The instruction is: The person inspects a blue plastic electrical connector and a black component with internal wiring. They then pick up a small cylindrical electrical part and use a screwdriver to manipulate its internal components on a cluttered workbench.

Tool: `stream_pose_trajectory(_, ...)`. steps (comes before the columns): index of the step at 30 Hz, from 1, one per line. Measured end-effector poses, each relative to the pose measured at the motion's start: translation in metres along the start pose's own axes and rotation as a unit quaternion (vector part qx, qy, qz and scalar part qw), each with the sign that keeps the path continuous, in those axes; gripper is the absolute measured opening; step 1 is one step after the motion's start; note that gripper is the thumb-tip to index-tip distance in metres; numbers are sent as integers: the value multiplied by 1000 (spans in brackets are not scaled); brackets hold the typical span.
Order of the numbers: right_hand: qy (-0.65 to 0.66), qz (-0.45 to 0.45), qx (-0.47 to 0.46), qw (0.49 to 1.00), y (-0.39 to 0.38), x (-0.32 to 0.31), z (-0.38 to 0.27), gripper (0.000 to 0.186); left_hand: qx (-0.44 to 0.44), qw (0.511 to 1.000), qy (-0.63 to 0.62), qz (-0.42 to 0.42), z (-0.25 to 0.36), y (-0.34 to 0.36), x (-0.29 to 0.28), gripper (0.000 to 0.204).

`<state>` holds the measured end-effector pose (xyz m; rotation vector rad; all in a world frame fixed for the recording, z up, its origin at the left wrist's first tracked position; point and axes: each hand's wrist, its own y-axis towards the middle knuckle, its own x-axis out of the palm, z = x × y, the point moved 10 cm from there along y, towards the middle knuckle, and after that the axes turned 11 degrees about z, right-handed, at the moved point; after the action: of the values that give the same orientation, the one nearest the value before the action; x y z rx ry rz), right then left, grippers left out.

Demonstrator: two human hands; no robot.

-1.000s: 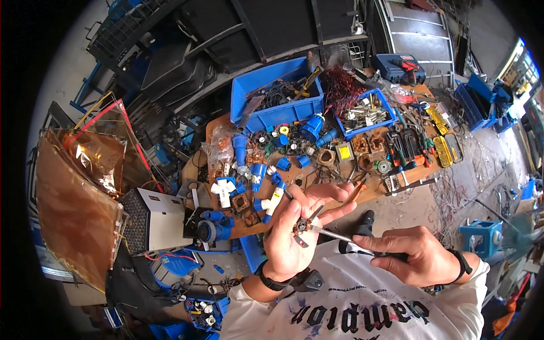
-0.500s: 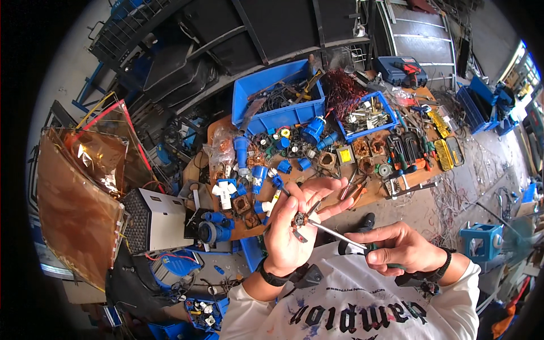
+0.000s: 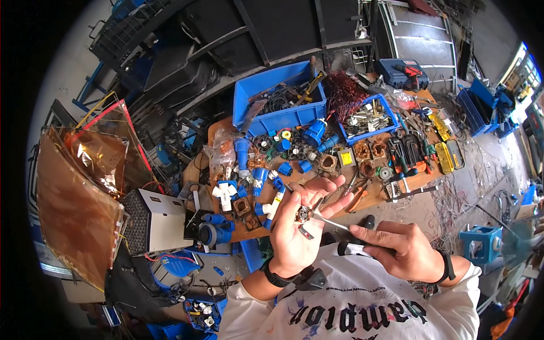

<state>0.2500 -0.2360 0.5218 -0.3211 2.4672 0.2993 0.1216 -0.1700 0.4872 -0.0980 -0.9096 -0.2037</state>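
Note:
In front of my chest, my left hand (image 3: 291,241) is turned palm up, its thumb bent in over a small round copper-and-black part (image 3: 304,215). Dark flat prongs stick out from this part across my fingers and palm; its exact kind is unclear. From the right, my right hand (image 3: 399,249) grips a screwdriver, its fingers wrapped round the handle and hiding most of it. The bare metal shaft (image 3: 334,224) points left, and its tip meets the edge of the round part.
Beyond my hands, a wooden table (image 3: 368,195) carries blue plug housings (image 3: 242,152), a large blue crate (image 3: 283,120), a shallow blue tray (image 3: 371,120) of metal pieces and several hand tools (image 3: 409,153). A white-and-black box (image 3: 161,218) stands left. A blue stool (image 3: 480,242) is at right.
My right hand has shifted slightly forward along the screwdriver, hiding more of its handle and shaft. The round part has tilted a little in my left hand.

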Motion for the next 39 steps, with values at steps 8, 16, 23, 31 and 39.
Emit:
stream_pose_trajectory(8,342,-78,165,922,-2,29,24,44,13,999,-25,-22,7,1,0,23)
stream_pose_trajectory(16,543,-174,359,738,-13,60,42,45,28,999,-3,15,11,5,-12,24)
stream_pose_trajectory(23,341,-97,165,920,12,33,40,46,12,1000,6,3,14,7,-5,26)
stream_pose_trajectory(31,-46,37,-62,996,12,0,-2,51,13,999,44,24,13,9,-4,29)
stream_pose_trajectory(39,243,-6,2,970,7,15,18,46,36,996,77,-11,9,8,-1,29)
